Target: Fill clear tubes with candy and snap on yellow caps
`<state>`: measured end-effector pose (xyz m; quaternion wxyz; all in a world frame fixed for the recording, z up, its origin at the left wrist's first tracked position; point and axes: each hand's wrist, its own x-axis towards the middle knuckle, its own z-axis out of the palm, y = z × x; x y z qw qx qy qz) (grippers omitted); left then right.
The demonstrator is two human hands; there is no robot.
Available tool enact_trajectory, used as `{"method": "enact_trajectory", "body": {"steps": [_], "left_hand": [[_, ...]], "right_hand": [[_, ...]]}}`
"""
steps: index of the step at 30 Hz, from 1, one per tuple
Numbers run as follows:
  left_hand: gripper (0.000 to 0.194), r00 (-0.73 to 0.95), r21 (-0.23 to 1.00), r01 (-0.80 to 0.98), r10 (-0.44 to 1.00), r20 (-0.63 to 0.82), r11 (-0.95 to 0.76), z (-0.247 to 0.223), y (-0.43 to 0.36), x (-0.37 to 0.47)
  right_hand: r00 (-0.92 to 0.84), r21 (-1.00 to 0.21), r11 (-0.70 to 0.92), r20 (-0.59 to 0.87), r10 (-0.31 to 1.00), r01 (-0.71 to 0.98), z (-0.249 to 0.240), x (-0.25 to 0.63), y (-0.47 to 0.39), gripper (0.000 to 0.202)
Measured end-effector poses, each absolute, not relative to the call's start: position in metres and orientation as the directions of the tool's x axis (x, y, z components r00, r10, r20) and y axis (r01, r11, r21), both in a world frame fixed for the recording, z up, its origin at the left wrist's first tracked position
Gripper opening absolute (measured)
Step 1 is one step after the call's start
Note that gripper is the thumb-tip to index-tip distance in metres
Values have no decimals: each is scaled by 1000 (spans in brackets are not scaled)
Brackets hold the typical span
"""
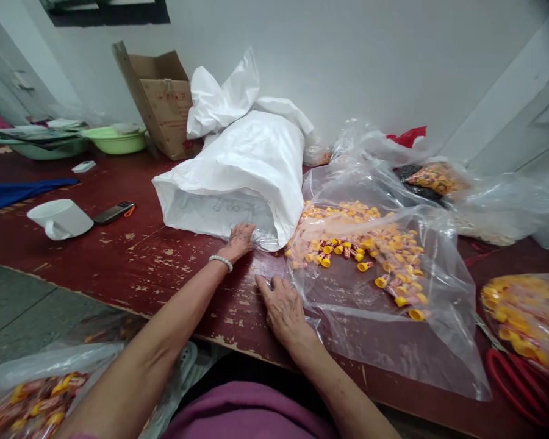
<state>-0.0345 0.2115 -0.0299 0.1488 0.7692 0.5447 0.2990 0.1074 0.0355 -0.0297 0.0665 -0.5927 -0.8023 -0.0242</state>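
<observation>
My left hand (239,242), with a beaded bracelet (221,262) at the wrist, is at the mouth of a white woven sack (256,146) lying on its side. Its fingers are closed on clear plastic (266,235) at the sack's lower lip. On the tabletop closer to me rests my right hand (284,308), palm down with curled fingers. Something small and shiny shows between them, too little to name. Just right of that hand a large clear plastic bag (348,317) lies open, with many small yellow-capped pieces (370,244) in it.
A white mug (60,219) and a dark phone-like device (114,212) stand left on the worn red table (165,274). Behind are a cardboard box (165,110) and a green basin (114,140). Red-handled scissors (516,384) lie right, beside a filled bag (528,311). Another filled bag (32,396) sits below left.
</observation>
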Motion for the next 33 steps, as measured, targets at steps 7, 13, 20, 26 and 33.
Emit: {"method": "enact_trajectory", "body": {"steps": [7, 13, 20, 26, 33], "left_hand": [[45, 61, 720, 635, 947, 316, -281, -32, 184, -74], [39, 37, 802, 528, 951, 307, -279, -34, 158, -71], [41, 120, 661, 670, 928, 354, -338, -14, 192, -60], [48, 415, 508, 720, 880, 231, -472, -4, 213, -54], [52, 522, 432, 751, 850, 75, -499, -4, 210, -59]], "right_hand": [[-228, -159, 246, 125, 966, 956, -23, 110, 48, 67], [-200, -204, 239, 193, 961, 949, -27, 110, 45, 59], [-206, -223, 239, 162, 965, 945, -25, 112, 43, 38], [-188, -210, 217, 151, 971, 953, -21, 110, 43, 35], [-189, -216, 216, 138, 972, 952, -24, 111, 43, 33]]}}
